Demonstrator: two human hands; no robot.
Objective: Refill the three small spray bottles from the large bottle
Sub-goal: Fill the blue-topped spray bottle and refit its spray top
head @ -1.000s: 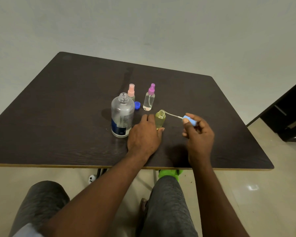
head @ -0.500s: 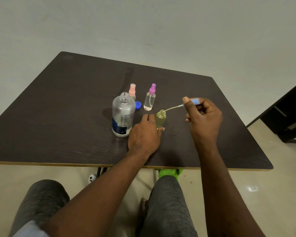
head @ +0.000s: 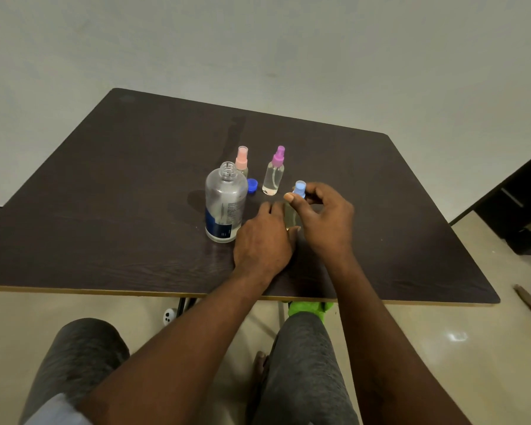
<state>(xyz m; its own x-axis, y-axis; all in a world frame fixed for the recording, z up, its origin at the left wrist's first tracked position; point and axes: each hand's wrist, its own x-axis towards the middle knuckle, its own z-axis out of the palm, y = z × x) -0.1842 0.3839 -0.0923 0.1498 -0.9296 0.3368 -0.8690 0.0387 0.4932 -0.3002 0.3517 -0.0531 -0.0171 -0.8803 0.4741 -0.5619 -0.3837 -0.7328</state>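
Both hands grip: left hand [head: 262,240] around green bottle [head: 289,216]; right hand [head: 324,220] pinching blue sprayer [head: 299,189]; large bottle [head: 225,204] uncapped.

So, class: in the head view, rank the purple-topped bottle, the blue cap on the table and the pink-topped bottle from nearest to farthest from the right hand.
From the right hand:
1. Purple-topped bottle, just beyond, to its left.
2. Blue cap, further left, beside the large bottle.
3. Pink-topped bottle, behind the large bottle.
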